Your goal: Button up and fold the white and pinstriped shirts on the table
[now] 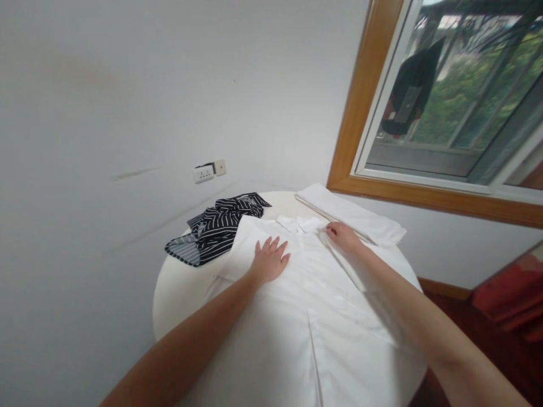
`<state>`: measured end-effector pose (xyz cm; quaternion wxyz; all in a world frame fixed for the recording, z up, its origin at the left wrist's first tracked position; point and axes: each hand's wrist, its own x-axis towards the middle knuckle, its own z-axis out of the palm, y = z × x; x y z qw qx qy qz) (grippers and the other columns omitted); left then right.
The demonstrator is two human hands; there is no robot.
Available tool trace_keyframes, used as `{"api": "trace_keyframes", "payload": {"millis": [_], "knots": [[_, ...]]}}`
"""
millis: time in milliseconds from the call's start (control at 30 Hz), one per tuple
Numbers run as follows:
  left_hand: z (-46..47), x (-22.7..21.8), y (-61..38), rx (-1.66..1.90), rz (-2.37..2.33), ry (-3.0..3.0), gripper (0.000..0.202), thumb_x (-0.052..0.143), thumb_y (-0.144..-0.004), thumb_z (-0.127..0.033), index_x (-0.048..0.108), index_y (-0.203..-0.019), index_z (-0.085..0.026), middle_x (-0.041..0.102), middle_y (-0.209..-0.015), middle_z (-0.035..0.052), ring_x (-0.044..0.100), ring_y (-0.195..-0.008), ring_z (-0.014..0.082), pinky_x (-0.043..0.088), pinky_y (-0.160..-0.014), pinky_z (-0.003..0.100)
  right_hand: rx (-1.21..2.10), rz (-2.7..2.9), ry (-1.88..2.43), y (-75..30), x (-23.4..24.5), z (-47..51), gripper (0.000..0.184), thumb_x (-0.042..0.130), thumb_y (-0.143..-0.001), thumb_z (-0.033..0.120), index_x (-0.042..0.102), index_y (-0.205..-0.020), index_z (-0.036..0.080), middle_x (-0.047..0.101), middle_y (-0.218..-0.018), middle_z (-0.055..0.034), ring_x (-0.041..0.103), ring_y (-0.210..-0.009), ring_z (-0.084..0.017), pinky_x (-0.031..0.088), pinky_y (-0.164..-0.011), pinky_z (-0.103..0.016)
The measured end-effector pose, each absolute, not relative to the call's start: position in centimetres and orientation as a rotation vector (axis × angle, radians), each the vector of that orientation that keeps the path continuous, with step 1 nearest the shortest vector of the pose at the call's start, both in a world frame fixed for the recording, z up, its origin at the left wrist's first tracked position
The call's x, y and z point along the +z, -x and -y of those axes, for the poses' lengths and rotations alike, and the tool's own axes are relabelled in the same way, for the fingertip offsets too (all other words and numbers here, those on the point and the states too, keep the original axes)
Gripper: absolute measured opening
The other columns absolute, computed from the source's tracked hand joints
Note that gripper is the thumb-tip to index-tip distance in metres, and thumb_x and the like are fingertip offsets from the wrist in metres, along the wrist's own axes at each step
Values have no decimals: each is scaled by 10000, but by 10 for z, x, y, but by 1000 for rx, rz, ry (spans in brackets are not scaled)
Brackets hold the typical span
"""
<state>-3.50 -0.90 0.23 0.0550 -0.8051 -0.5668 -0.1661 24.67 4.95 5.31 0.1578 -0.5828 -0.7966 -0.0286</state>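
Observation:
A white collared shirt [292, 305] lies spread on a round white table [173, 288], its collar towards the wall and its lower part reaching down to the bottom of the view. My left hand [270, 261] rests flat on the shirt's upper left front, fingers spread. Just right of the collar, my right hand [343, 236] pinches the shirt's fabric near the shoulder, fingers closed. A fold of cloth runs down from that hand along the shirt's right side.
A crumpled black-and-white striped garment [220, 226] lies at the table's back left. Folded white cloth [348, 212] sits at the back right, close to my right hand. Behind the table is a wall with a socket [203, 173]; a wood-framed window [373, 96] is at right.

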Motion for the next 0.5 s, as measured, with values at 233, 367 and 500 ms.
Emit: {"api": "trace_keyframes", "payload": {"millis": [233, 367, 500], "knots": [[7, 0, 35, -503, 1701, 2439, 512, 340, -931, -465, 461, -1400, -298, 402, -1487, 79, 310, -1390, 329, 214, -1094, 631, -304, 2506, 1779, -347, 72, -42, 410, 352, -965, 376, 695, -865, 176, 687, -864, -98, 599, -865, -216, 396, -765, -282], [5, -2, 36, -503, 1705, 2441, 513, 341, -930, -469, 463, -1398, -297, 399, -1489, 81, 309, -1391, 329, 207, -1098, 629, -398, 2644, 1691, -362, 61, -24, 382, 362, -956, 327, 696, -863, 169, 659, -876, -102, 581, -879, -212, 385, -833, -301], [3, -3, 37, -507, 1692, 2448, 519, 341, -930, -472, 459, -1403, -293, 391, -1493, 82, 311, -1390, 333, 210, -1097, 631, -396, 2523, 1697, -361, 54, -10, 321, 386, -938, 334, 660, -913, 169, 647, -929, -110, 561, -906, -223, 386, -852, -326]]}}
